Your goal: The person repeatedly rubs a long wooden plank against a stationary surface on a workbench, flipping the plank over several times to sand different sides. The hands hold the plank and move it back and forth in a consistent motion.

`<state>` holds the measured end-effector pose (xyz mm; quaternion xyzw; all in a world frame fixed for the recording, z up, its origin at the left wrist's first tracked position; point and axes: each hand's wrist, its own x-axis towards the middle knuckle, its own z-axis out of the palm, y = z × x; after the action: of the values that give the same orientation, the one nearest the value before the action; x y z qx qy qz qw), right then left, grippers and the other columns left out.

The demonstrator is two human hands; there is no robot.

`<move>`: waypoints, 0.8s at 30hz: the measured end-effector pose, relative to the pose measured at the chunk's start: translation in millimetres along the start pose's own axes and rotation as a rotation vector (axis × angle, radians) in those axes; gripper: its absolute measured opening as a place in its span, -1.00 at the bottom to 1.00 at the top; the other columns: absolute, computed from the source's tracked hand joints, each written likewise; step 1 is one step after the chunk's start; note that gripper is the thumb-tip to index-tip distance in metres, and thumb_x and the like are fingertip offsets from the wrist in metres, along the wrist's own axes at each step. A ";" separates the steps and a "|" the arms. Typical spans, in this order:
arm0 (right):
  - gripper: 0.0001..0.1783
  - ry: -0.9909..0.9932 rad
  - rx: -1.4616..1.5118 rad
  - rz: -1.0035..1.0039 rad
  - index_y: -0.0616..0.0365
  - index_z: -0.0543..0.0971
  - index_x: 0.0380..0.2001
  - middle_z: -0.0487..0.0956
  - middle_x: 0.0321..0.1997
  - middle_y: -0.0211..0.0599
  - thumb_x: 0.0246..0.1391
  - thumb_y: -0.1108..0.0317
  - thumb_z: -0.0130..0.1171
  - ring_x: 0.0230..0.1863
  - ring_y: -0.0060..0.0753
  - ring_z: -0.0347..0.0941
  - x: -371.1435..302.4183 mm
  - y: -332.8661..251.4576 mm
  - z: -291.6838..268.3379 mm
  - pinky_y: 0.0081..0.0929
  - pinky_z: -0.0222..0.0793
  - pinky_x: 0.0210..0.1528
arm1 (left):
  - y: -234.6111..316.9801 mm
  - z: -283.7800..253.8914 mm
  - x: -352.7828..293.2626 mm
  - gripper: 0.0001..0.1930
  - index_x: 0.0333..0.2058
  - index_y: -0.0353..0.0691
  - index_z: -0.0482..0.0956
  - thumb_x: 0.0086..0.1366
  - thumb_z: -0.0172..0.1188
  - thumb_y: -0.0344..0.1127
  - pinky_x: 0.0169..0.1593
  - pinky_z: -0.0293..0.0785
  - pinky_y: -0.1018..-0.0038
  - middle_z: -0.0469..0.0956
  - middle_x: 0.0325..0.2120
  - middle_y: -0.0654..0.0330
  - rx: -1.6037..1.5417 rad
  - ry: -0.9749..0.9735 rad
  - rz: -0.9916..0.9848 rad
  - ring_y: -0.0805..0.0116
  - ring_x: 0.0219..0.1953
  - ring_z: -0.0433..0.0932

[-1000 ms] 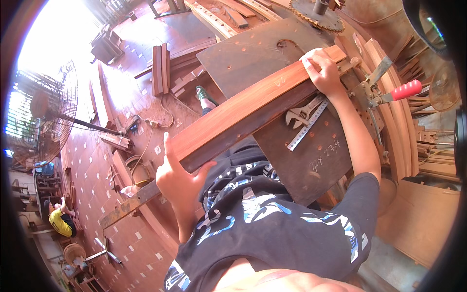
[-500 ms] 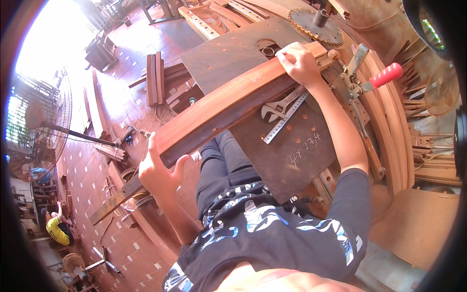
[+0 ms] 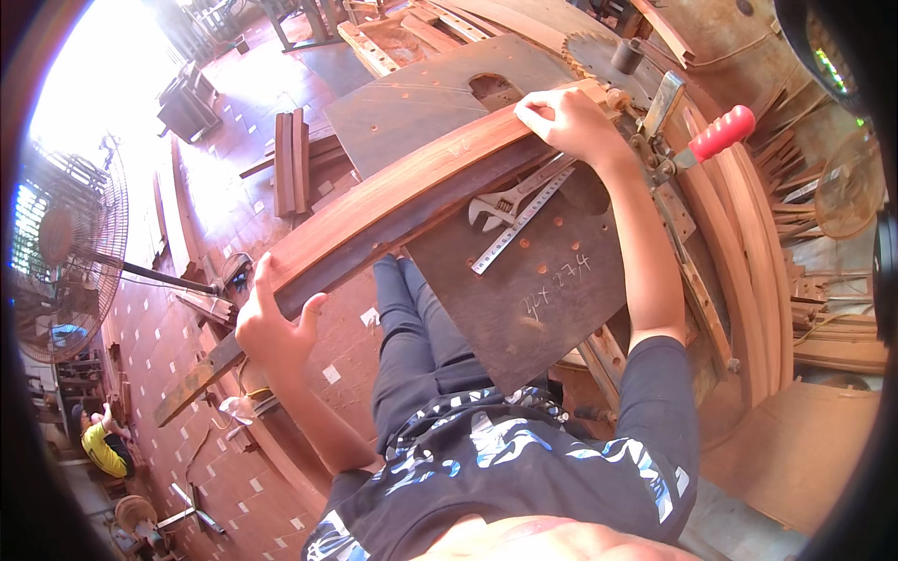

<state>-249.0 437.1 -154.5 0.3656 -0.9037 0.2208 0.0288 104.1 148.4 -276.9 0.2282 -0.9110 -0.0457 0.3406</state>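
A long, slightly curved reddish wooden piece [image 3: 402, 178] lies along a dark wooden jig [image 3: 360, 251] and slants across the near side of a brown machine table top [image 3: 402, 98]. My left hand [image 3: 276, 327] closes against the near left end of the piece, its thumb held apart on the inner side. Over the far right end, my right hand [image 3: 580, 131] grips the piece from above with curled fingers. Under my right forearm an adjustable wrench [image 3: 500, 208] and a steel ruler [image 3: 524, 224] rest on the table. Beyond my right hand stands a toggle clamp with a red handle [image 3: 720, 134].
A toothed circular saw blade [image 3: 599, 58] lies beyond the table hole [image 3: 494, 89]. Curved boards [image 3: 748, 271] are stacked at right. A large fan [image 3: 70, 243] stands at left. More wood [image 3: 292, 164] sits past the table. A person in yellow [image 3: 105, 449] crouches far left.
The view has shifted, so the table, wrench and ruler appear farther left. Both hands stay on the wooden piece, and it keeps nearly the same slant.
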 end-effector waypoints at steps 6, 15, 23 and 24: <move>-0.61 -0.169 0.055 0.010 0.05 0.69 0.11 0.73 0.08 -0.22 0.24 0.23 0.34 0.12 -0.22 0.65 -8.1 9.3 -12.6 -0.35 0.49 0.24 | 7.8 9.7 2.0 0.01 0.21 -0.05 0.56 -0.07 0.41 0.56 -0.21 0.66 0.20 0.76 -0.17 0.03 0.048 0.036 -0.092 -0.04 -0.26 0.75; -0.13 -0.261 -0.122 -0.267 -0.14 0.45 0.40 0.25 0.59 -0.22 0.04 -0.08 0.50 0.60 -0.07 0.13 -9.9 29.1 2.3 -0.12 0.10 0.60 | 4.9 21.9 -1.4 0.06 0.19 0.03 0.59 -0.20 0.43 0.62 -0.21 0.68 0.21 0.77 -0.19 0.09 0.098 0.079 -0.137 -0.01 -0.26 0.77; -0.05 -0.256 -0.051 -0.299 -0.17 0.47 0.38 0.30 0.57 -0.23 -0.07 -0.20 0.55 0.60 -0.08 0.13 -0.1 30.7 12.2 -0.10 0.09 0.61 | -3.3 20.1 -5.9 0.02 0.18 0.06 0.60 -0.14 0.39 0.64 -0.26 0.65 0.20 0.76 -0.27 0.09 0.140 0.136 -0.124 0.03 -0.33 0.75; -0.05 -0.253 -0.046 -0.278 -0.17 0.48 0.38 0.32 0.56 -0.24 -0.07 -0.20 0.55 0.59 -0.10 0.15 -4.1 34.8 10.4 -0.11 0.10 0.60 | -1.8 27.7 -1.9 0.02 0.16 0.04 0.61 -0.16 0.38 0.66 -0.31 0.64 0.22 0.76 -0.34 0.09 0.125 0.189 -0.071 0.06 -0.40 0.74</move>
<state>-268.3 457.4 -178.0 0.5109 -0.8458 0.1464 -0.0464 88.3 145.6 -299.7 0.2844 -0.8672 0.0210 0.4082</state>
